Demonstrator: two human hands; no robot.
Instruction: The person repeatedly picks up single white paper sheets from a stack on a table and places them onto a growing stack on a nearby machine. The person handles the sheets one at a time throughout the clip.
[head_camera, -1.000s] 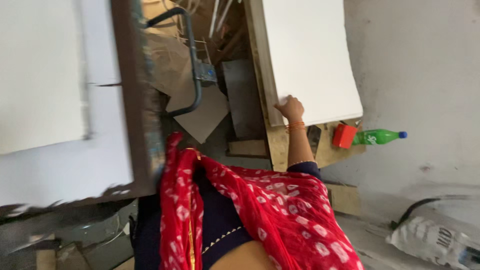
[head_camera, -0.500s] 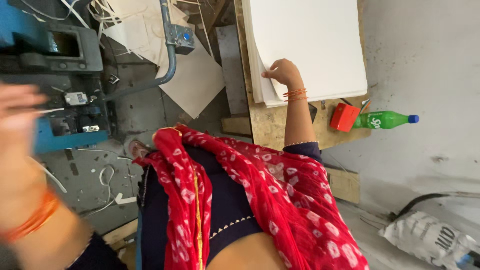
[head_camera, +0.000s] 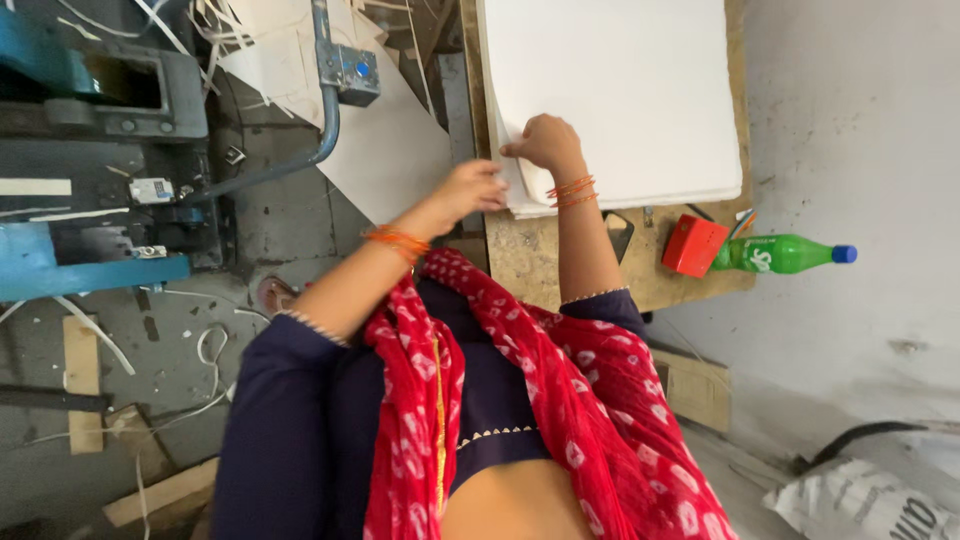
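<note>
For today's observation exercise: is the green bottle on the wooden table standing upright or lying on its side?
Lying on its side. The green bottle rests lengthwise on the wooden table beside a red box, its blue cap pointing sideways.

Paper stack (head_camera: 620, 90) on table (head_camera: 560, 255), bottle (head_camera: 785, 254) beside

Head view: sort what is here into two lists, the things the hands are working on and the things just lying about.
In hand:
- stack of white sheets, on the wooden board
- left hand at the stack's edge
- right hand on the stack's corner

Lying about:
- green bottle
- red box
- blue machine
- paper strips on the floor
- white sack
</note>
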